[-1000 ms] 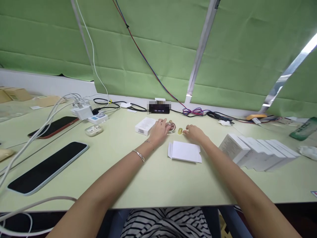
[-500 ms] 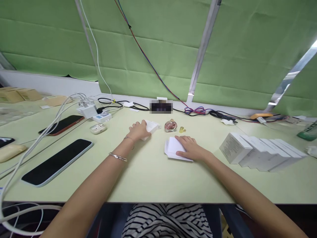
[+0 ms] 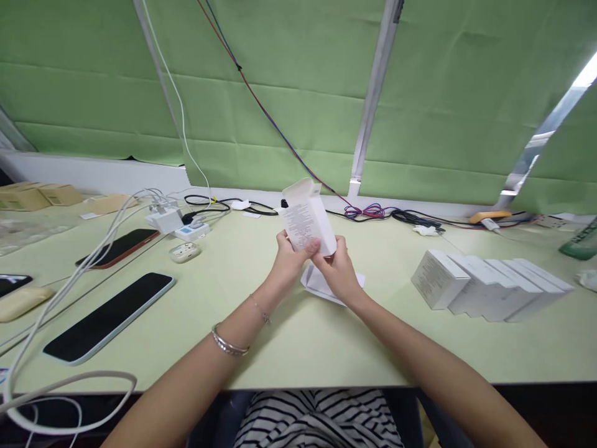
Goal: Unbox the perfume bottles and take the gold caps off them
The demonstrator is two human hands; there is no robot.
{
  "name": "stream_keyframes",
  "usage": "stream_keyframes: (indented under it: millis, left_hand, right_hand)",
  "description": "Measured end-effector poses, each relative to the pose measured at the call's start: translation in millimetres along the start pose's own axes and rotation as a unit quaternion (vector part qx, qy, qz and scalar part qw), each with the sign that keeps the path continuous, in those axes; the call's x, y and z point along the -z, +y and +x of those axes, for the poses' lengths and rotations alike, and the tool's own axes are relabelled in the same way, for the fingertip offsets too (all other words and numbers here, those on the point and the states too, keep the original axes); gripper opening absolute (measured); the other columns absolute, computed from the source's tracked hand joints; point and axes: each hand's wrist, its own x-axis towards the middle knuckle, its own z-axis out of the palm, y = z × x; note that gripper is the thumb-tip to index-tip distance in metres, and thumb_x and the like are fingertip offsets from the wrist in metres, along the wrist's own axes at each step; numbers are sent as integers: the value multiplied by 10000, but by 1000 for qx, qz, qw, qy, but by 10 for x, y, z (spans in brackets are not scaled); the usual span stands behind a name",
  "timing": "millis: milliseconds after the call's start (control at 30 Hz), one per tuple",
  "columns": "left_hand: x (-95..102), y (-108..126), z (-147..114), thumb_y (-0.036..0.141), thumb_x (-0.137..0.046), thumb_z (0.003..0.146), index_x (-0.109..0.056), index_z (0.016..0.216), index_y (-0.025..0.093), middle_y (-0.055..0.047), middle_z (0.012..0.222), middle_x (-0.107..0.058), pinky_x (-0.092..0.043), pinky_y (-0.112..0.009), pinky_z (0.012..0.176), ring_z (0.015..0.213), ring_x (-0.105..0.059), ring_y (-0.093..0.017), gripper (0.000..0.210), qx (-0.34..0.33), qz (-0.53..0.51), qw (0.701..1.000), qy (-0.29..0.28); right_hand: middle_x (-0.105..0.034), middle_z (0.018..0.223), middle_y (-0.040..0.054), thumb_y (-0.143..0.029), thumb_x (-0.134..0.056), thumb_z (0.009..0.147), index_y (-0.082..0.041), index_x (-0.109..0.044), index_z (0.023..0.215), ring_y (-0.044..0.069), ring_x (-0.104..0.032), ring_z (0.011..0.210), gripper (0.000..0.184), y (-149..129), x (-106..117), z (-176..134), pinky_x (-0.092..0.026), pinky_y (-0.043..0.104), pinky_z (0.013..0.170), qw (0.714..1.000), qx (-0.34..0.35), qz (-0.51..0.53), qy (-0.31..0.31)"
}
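Left hand (image 3: 288, 261) and right hand (image 3: 336, 272) both gripping small white box (image 3: 308, 223), raised above tabletop (image 3: 298, 348), top flap open. Advice: hold box upright, squeeze sides lightly, avoid crushing.

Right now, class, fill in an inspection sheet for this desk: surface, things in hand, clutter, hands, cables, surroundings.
Surface: pale green desk, flat.
Things in hand: small white box with printed text, held up off the desk, top flap open; folded white card lies under the hands.
Clutter: row of white boxes at right; two phones face up at left; earbud case.
Hands: left hand and right hand both grip the box's lower end.
Cables: white cable across the left side; black cables along the back edge.
Surroundings: green backdrop behind the desk.
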Motion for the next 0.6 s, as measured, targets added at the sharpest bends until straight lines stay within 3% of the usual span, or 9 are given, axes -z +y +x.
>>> stream_keyframes:
  millis: [100, 200, 367, 433, 500, 600]
  left_hand:
    - [-2, -27, -66, 428, -670, 691, -366, 1125, 173, -144, 1207, -519, -480, -368, 880, 1072, -545, -233, 588, 2, -36, 999, -14]
    - [37, 35, -148, 381, -713, 643, -483, 1077, 152, -126, 1161, -576, -473, -392, 877, 1060, -551, -267, 542, -19, -39, 997, -71]
    - [-78, 114, -313, 416, -648, 698, -573, 1044, 155, -82, 1066, -643, -479, -408, 866, 1019, -574, -271, 439, -51, 15, 997, -64]
    - [-110, 87, -333, 433, -594, 744, -571, 1083, 170, -77, 1085, -638, -474, -409, 875, 1029, -570, -267, 429, -56, 61, 991, -103]
    - [-94, 26, -319, 442, -550, 777, -530, 1166, 198, -74, 1187, -582, -444, -407, 913, 1095, -528, -269, 460, -82, 154, 965, -198]
    - [-13, -88, -304, 470, -591, 736, -446, 1259, 212, -96, 1346, -429, -331, -431, 1005, 1235, -379, -305, 601, -146, 349, 856, -353]
  right_hand:
    - [-601, 1027, 78, -422, -580, 737, -202, -420, 1008, 177, -608, 862, 384, 33, 123, -5, -503, 303, 737, 997, -48, 67, -9]
    - [-632, 917, 42, -406, -672, 654, -195, -481, 913, 170, -613, 793, 385, 30, 284, -79, -500, 296, 702, 989, -84, 118, -31]
    - [-591, 648, -27, -442, -685, 635, -191, -479, 732, 128, -564, 579, 339, 51, 391, -174, -461, 271, 583, 962, -144, 223, 60]
    - [-565, 622, -37, -423, -685, 647, -192, -475, 710, 119, -546, 569, 318, 101, 476, -205, -447, 259, 569, 959, -129, 244, 63]
    - [-566, 638, -33, -399, -681, 666, -197, -485, 730, 121, -544, 589, 288, 151, 628, -269, -435, 250, 562, 968, -98, 223, 65]
    - [-572, 649, -27, -365, -643, 720, -209, -501, 754, 120, -541, 586, 214, 184, 920, -449, -421, 237, 533, 984, -38, 128, 120]
